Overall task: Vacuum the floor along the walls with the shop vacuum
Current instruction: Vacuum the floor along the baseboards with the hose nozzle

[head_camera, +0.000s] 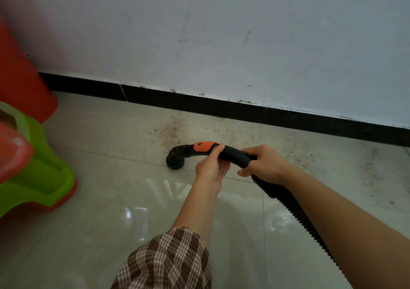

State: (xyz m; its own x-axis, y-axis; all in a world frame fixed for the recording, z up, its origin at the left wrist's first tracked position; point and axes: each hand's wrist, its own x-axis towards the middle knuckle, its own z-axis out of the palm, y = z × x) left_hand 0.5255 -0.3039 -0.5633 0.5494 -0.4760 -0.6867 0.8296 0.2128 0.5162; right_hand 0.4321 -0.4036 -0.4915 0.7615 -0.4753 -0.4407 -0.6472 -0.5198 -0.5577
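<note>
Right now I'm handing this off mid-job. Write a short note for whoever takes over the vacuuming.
Left hand: grips the vacuum handle just behind its orange band.
Right hand: grips the same handle further back, where the ribbed hose joins.
Nozzle: mouth down on the floor tile, short of the black baseboard.
Done: cannot tell from this view.
Left: the gritty patch between nozzle and baseboard, plus specks along the wall to the right.

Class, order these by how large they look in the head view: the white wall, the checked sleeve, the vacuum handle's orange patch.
1. White wall.
2. Checked sleeve, enlarged by nearness to the camera.
3. Orange patch.
</note>
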